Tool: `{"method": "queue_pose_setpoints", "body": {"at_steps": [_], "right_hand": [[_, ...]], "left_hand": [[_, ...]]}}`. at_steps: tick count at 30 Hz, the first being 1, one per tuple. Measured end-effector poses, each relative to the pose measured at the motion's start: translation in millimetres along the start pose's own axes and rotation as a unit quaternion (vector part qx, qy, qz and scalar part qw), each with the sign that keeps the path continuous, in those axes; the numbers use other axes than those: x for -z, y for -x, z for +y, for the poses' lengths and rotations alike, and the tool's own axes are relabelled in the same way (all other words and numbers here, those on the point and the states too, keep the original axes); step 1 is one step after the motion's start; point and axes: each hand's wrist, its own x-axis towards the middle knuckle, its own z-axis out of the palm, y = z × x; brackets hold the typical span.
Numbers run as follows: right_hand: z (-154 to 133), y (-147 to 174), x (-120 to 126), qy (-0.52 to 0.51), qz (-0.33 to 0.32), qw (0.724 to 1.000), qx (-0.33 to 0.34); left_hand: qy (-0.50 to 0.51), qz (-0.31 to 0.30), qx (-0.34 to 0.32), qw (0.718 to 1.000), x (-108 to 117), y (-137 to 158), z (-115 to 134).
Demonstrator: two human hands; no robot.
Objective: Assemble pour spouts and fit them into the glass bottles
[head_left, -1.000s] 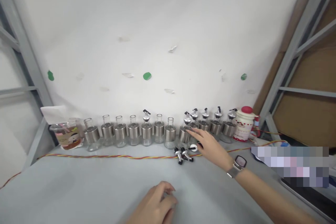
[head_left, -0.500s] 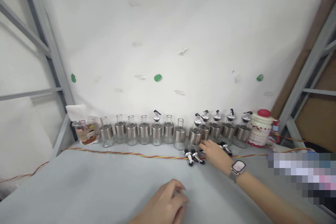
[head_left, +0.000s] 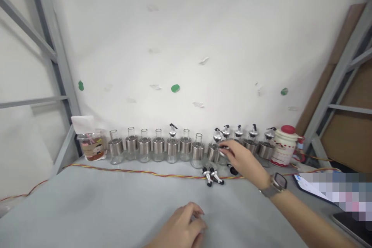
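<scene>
My right hand (head_left: 242, 159), wearing a watch, is raised at the right part of the bottle row, fingers pinched on a pour spout (head_left: 223, 152) of silver metal and black plastic, mostly covered by the fingers. Just left of it stands a glass bottle with a steel sleeve (head_left: 213, 152), topped by a spout. Two loose pour spouts (head_left: 212, 176) lie on the table below, and another black-ended spout (head_left: 232, 169) shows under my right hand. My left hand (head_left: 183, 226) rests on the table at the front, fingers loosely curled and apart, holding nothing.
Several uncapped bottles (head_left: 144, 145) and one spouted bottle (head_left: 172, 147) line the wall to the left. A plastic cup (head_left: 92, 147) stands at the far left, a cream jar with red lid (head_left: 284, 147) at the right. A twisted red-yellow wire (head_left: 130, 170) crosses the table; a phone lies right.
My right hand has risen from the loose spouts on the table, lifting one pour spout toward the bottles. My left hand stays where it was. The view has shifted slightly.
</scene>
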Motion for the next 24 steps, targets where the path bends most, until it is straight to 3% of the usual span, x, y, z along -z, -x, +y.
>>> {"method": "queue_pose_setpoints", "body": {"at_steps": [3, 7, 11, 16, 24], "right_hand": [[-18, -35, 13, -0.097, 0.079, 0.991, -0.035], [-24, -80, -2, -0.106, 0.083, 0.990, -0.043], [-21, -104, -23, -0.097, 0.056, 0.993, -0.028], [-19, -106, -34, -0.062, 0.043, 0.997, -0.009], [-26, -83, -44, 0.010, 0.049, 0.999, 0.017]], "left_hand": [[0.011, 0.004, 0.002, 1.000, 3, 0, 1], [0.010, 0.012, 0.029, 0.999, 11, -1, -2], [-0.002, 0.032, 0.029, 0.999, 12, -1, -8], [-0.014, 0.038, 0.008, 0.999, 9, -1, -11], [-0.007, 0.034, 0.024, 0.999, 8, 1, -11]]}}
